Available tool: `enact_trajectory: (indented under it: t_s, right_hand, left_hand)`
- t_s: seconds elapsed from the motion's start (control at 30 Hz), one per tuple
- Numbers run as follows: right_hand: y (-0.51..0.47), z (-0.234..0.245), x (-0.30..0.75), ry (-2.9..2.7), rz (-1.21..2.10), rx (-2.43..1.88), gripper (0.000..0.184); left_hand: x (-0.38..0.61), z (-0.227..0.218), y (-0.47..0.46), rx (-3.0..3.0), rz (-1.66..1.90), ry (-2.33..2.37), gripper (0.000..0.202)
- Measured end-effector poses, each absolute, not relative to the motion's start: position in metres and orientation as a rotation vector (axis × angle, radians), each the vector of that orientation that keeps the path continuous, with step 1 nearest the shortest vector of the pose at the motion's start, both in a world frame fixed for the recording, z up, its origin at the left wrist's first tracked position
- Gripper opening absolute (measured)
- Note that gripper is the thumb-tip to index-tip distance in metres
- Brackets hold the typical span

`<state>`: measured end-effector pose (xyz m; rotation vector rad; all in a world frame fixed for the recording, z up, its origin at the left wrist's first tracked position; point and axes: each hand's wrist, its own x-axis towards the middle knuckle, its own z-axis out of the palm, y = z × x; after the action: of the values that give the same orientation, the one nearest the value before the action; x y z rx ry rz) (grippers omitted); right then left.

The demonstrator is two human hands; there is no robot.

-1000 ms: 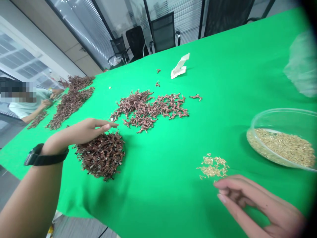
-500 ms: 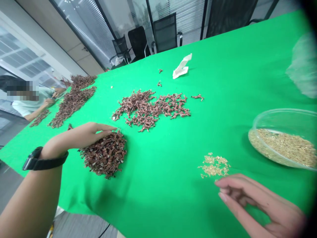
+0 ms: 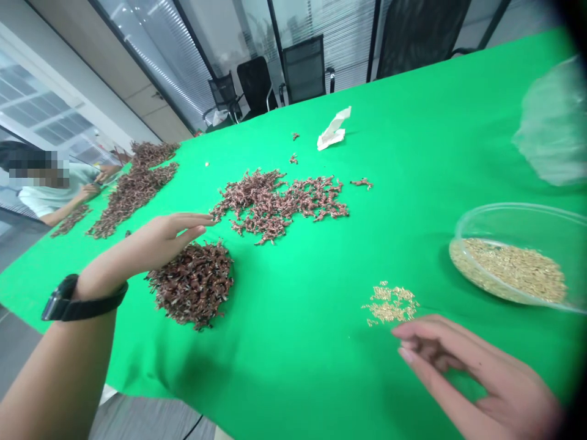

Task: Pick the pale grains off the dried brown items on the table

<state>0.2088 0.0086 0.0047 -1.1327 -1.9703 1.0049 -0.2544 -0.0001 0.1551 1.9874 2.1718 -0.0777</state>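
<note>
My left hand [image 3: 167, 238] hangs open, its fingertips just above and beyond a dense heap of small reddish-brown dried pieces [image 3: 192, 284]. A looser spread of the same pieces [image 3: 275, 208] lies farther up the green cloth, close to my fingertips. My right hand [image 3: 458, 360] is at the lower right, fingers curled. It is nearest a small patch of golden grains [image 3: 389, 304] and does not visibly touch them. Whether its fingers pinch anything is hidden. A clear glass bowl [image 3: 509, 256] holds more golden grains.
A seated person [image 3: 55, 192] works at the far left beside long brown strips [image 3: 131, 195]. A crumpled white paper [image 3: 332, 131] and a clear plastic bag [image 3: 553, 125] lie on the green cloth. Black chairs [image 3: 302, 70] stand past the far edge.
My left hand has lifted off the brown heap and moved up and left, fingers spread. The bowl appears shifted left in view, and my right hand has moved little.
</note>
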Motion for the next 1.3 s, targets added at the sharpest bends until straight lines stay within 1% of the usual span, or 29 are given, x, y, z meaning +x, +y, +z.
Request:
enact_trajectory:
  t_s: [0.1,0.17,0.27,0.33,0.47,0.6,0.8,0.9,1.0,1.2,1.3]
  right_hand:
    - [0.011,0.003,0.210,-2.064,0.956,-1.161,0.019]
    - [0.015,0.000,0.213,-2.113,0.885,-1.145,0.018]
    - [0.025,-0.003,0.216,-2.167,0.716,-1.061,0.018]
    - [0.031,-0.004,0.218,-2.167,0.573,-0.997,0.017]
    - [0.040,-0.002,0.220,-2.198,0.419,-0.996,0.013]
    - [0.046,-0.001,0.220,-2.186,0.307,-1.012,0.016]
    - [0.060,-0.001,0.226,-2.125,0.203,-0.975,0.019]
    - [0.062,0.003,0.227,-2.108,0.156,-0.872,0.027]
    - [0.059,0.006,0.227,-2.135,0.168,-0.791,0.031]
    - [0.055,0.006,0.222,-2.131,0.182,-0.715,0.026]
    - [0.054,0.005,0.221,-2.160,0.275,-0.843,0.019]
  left_hand:
    - [-0.211,0.153,-0.006,2.205,0.117,2.256,0.049]
    - [-0.174,0.141,-0.010,2.297,0.199,2.172,0.040]
    - [-0.118,0.106,-0.012,2.399,0.244,1.965,0.030]
    - [-0.087,0.078,-0.011,2.430,0.294,1.958,0.026]
    - [-0.047,0.032,-0.016,2.440,0.370,1.802,0.025]
    - [-0.038,0.008,-0.026,2.453,0.512,1.653,0.028]
    - [-0.035,0.000,-0.033,2.348,0.544,1.524,0.029]
    - [-0.035,0.000,-0.033,2.305,0.554,1.511,0.032]
    - [-0.040,-0.001,-0.031,2.243,0.547,1.515,0.034]
    - [-0.042,-0.003,-0.021,2.199,0.514,1.544,0.037]
    - [-0.040,0.003,-0.015,2.221,0.442,1.584,0.031]
